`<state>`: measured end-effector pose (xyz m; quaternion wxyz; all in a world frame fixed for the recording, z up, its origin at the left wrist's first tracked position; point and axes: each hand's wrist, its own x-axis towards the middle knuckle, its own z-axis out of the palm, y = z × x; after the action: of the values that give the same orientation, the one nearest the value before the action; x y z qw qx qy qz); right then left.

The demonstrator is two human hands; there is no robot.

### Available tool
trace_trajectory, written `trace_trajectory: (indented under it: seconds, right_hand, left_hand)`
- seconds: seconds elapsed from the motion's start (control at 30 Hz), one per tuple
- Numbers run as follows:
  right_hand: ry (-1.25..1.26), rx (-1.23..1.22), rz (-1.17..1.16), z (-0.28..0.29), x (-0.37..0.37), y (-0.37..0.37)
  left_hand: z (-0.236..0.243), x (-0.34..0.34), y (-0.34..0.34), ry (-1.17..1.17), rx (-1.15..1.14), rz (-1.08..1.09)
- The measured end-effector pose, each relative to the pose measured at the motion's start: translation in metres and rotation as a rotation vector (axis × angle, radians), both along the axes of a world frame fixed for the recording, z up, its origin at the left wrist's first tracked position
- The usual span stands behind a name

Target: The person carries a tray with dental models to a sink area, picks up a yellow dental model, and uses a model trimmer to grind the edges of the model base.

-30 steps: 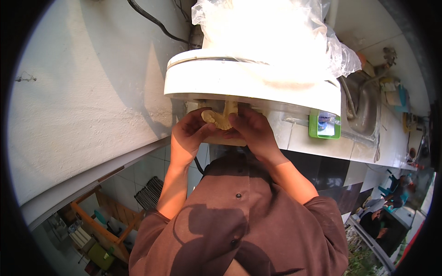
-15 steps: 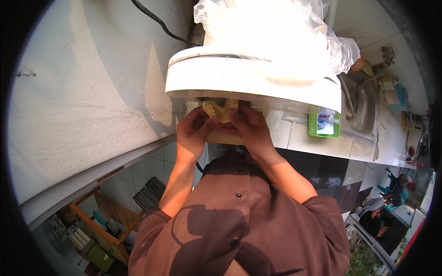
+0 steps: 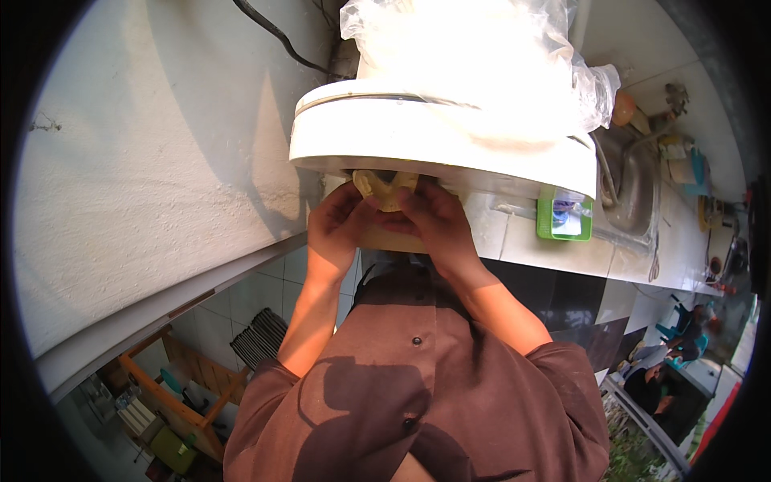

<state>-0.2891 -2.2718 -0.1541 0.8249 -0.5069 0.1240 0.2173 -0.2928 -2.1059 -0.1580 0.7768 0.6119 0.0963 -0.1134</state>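
Observation:
My left hand [image 3: 336, 222] and my right hand [image 3: 436, 218] hold a pale yellow, horseshoe-shaped piece [image 3: 376, 189] between them, just under the front edge of a large white rounded appliance [image 3: 442, 132]. The thumbs press on its near side and the fingers curl round behind it. The piece's two arms point away from me, with a dark gap between them. Its far ends lie in the shade of the appliance's overhang, and I cannot make out exactly what it is.
Crumpled clear plastic [image 3: 594, 92] covers the glaring top of the appliance. On the tiled counter to the right are a green basket [image 3: 552, 229] and a steel sink [image 3: 630, 189]. A white wall [image 3: 161, 185] rises at left, with a black cable [image 3: 277, 32]. People sit far right.
The yellow piece has tilted and shifted slightly away from me, under the overhang. Both hands keep hold of it and have barely moved.

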Motion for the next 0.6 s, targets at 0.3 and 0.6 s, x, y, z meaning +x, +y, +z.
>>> trace_trajectory:
  seconds: [0.3, 0.6]
  right_hand:
    - [-0.024, 0.027, -0.058, 0.001, -0.003, 0.000]
    - [-0.015, 0.043, -0.050, -0.004, -0.003, 0.001]
  left_hand:
    - [-0.002, 0.006, -0.006, -0.016, 0.010, 0.079]
    - [-0.006, 0.007, -0.009, -0.036, 0.063, 0.097]
